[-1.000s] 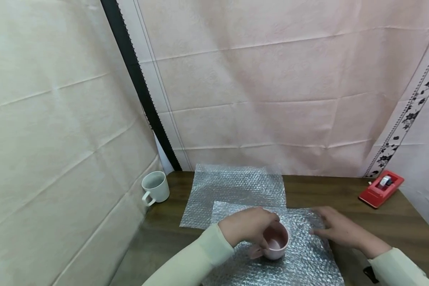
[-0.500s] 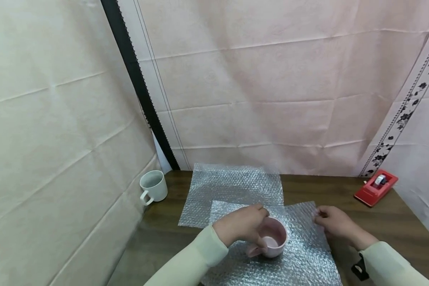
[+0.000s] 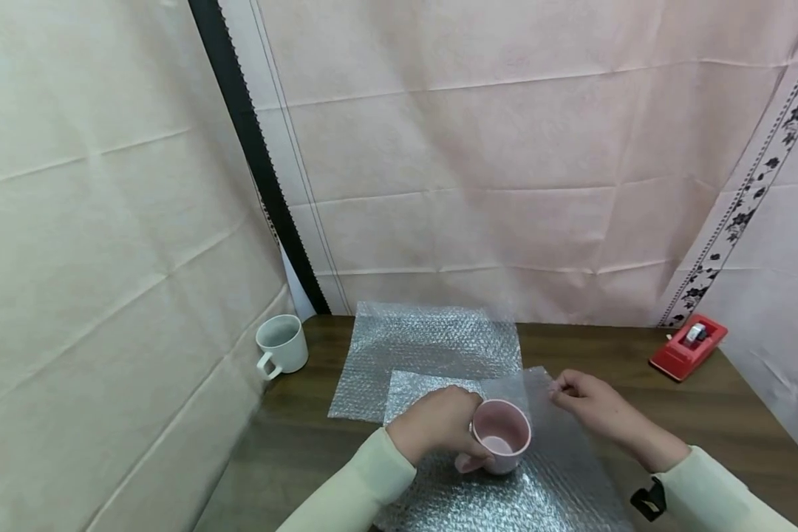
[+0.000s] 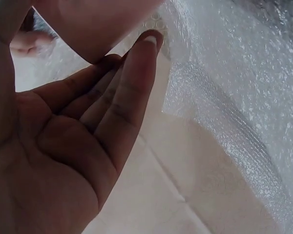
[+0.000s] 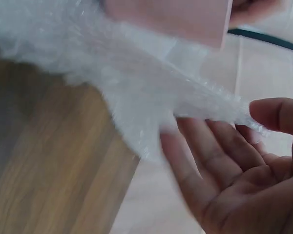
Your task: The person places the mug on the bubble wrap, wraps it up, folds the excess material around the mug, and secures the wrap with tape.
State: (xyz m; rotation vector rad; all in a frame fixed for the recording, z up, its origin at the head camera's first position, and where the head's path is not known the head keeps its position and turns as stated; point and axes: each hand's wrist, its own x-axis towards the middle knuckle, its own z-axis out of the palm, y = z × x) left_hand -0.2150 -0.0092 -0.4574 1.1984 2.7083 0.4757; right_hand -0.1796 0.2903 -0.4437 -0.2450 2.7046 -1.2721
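A pink mug [image 3: 503, 436] stands upright over the front sheet of bubble wrap [image 3: 505, 506], its opening facing up. My left hand [image 3: 435, 423] holds it from the left, thumb by the handle and fingers at the far side. In the left wrist view, those fingertips meet the lower part of the pink mug [image 4: 100, 24]. My right hand [image 3: 588, 403] pinches the far right corner of the bubble wrap, which is lifted and slopes up beside the mug. Seen from the right wrist, thumb and fingers grip the edge of the bubble wrap [image 5: 136, 92].
Behind lies a second bubble wrap sheet [image 3: 432, 343], partly overlapped by the front one. A white mug [image 3: 282, 345] stands at the back left of the wooden table [image 3: 292, 451]. At the back right sits a red tape dispenser [image 3: 681, 355]. Pale cloth [image 3: 472, 162] hangs behind.
My right hand has taken hold of the bubble wrap corner, lifted it and drawn it left towards the pink mug. My left hand stays on the mug.
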